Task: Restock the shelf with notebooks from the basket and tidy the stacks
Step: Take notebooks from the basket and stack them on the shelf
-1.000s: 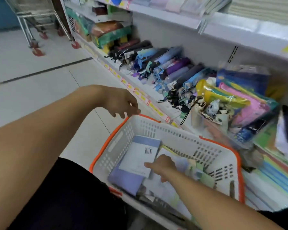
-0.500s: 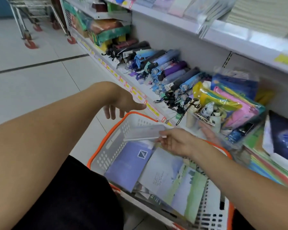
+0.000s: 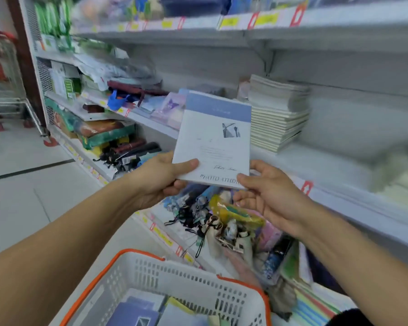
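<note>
Basket: the white perforated plastic basket with the orange rim [image 3: 196, 271] sits nearest you, low in the view, with more notebooks [image 3: 137, 314] lying flat inside; a second ago your right hand was down in it.

Left hand: your left hand [image 3: 160, 177] pinches the lower left corner of the notebook, thumb on the cover and fingers curled beneath. A second ago it hung loose over the basket rim holding nothing.

Right hand: your right hand [image 3: 266, 194] pinches the lower right corner, thumb on the printed title, fingers under. Half a second ago it alone carried the notebook, just above the basket.

Notebook: the thin white notebook with the blue top band and small grey photo [image 3: 216, 140] is raised between both hands at middle-shelf height, cover facing you, long axis running up and away toward the shelf.

Key relation: the tall stack of pale cream notebooks [image 3: 278, 114] stands on the white metal shelf [image 3: 316, 165] beyond and to the right of the held notebook, so your right hand is the nearer one, by my reckoning.

Next move: probably carry it forward and rightward, laying it flat so its edges line up with the stack.

View: your head has lifted; the lower umbrellas [image 3: 127, 151] now sit below the hands.
</note>
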Tool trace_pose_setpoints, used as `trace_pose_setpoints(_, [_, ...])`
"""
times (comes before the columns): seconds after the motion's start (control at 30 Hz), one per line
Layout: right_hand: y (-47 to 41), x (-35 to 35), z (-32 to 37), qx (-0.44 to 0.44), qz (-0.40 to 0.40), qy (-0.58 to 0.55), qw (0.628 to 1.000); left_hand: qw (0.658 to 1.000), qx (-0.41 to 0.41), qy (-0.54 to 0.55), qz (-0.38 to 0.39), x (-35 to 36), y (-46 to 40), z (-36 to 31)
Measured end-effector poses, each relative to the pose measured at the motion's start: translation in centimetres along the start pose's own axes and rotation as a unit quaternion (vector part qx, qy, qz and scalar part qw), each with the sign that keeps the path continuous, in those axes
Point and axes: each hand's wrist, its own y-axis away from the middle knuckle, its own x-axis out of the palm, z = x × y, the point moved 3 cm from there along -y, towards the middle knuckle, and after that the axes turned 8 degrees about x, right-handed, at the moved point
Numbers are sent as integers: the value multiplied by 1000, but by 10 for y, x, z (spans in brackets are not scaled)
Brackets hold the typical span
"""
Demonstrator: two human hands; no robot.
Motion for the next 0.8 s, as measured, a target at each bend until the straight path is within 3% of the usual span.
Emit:
trace_pose_setpoints(0.23, [-52,-66,121,-116,-113,-107,981,984,107,141,-36,70,-99,-86])
trace_pose_setpoints(0.4, [-131,-113,203,-120,-164,-168,965,985,92,136,-59,79,-129,-97])
trace_pose_setpoints(0.53, [-168,-138,220,-87,-222,-91,967,992,79,77,-53,68,-128,-75])
trace_pose_setpoints(0.6, [-175,-143,225,-87,-257,1,963,995,73,53,-50,60,-126,-68])
trace_pose_setpoints(0.8, [-183,-148,226,-95,-366,252,891,996,59,20,-63,42,-125,-63])
